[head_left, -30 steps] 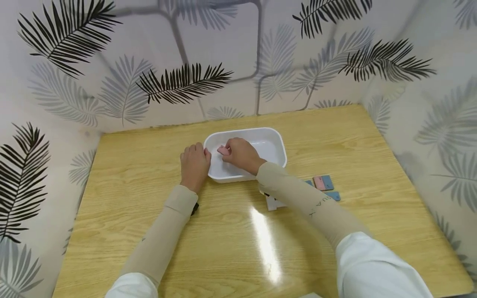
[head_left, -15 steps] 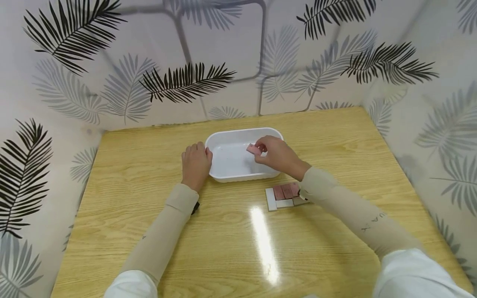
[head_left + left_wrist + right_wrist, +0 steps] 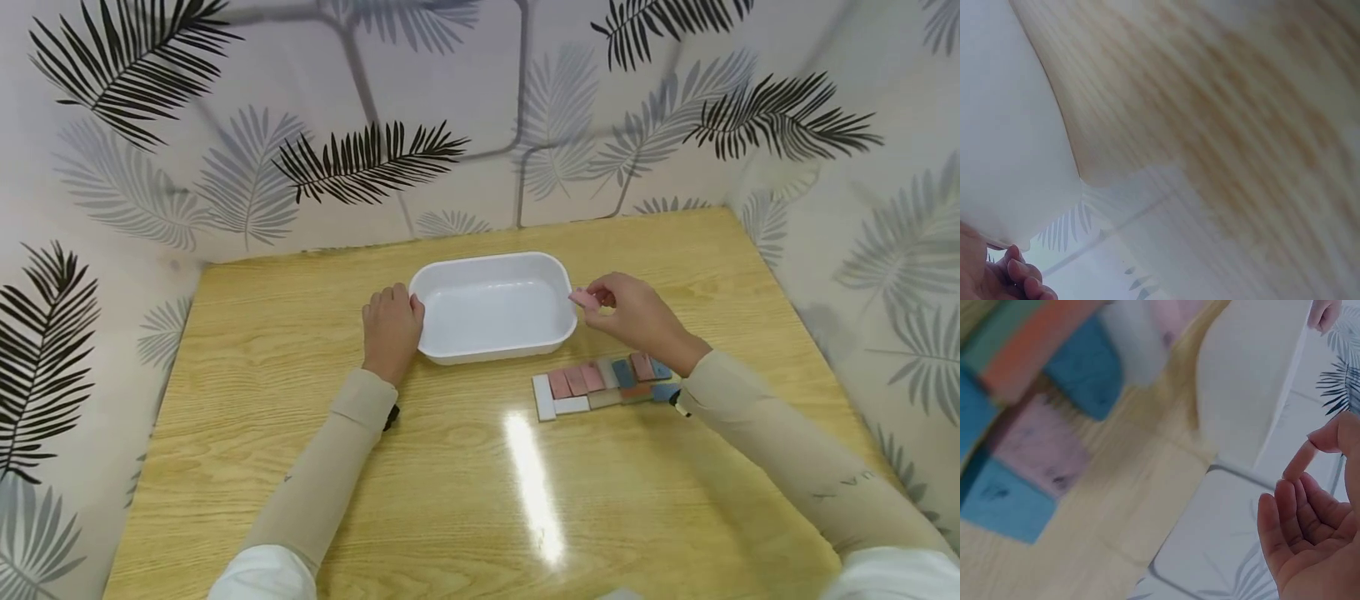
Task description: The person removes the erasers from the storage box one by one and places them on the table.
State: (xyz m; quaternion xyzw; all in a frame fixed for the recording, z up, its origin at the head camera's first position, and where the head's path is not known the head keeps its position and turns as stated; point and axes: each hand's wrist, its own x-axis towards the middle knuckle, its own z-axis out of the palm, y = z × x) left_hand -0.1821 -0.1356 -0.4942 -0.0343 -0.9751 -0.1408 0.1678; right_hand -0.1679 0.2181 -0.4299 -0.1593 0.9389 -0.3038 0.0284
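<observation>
In the head view my left hand [image 3: 392, 331] grips the left rim of a white plastic tray [image 3: 491, 321], whose inside is bare. The left wrist view shows curled fingers [image 3: 1017, 275] by the tray's edge. Just past the tray's right rim, my right hand [image 3: 637, 315] pinches a small pink eraser [image 3: 583, 299] between thumb and fingertips, held above the table. In the right wrist view the pinched eraser [image 3: 1300, 460] appears edge-on, with the other fingers loosely bent below it.
In front of the tray lie two rows of erasers [image 3: 592, 377], pink, white, blue and two-toned, set close together. A white eraser [image 3: 544, 397] stands crosswise at their left end. The wooden table [image 3: 450, 483] meets a leaf-patterned wall covering behind.
My right hand has moved from inside the tray rightward past its right rim, carrying the pink eraser. The eraser rows are uncovered now. My left hand stays at the tray's left rim.
</observation>
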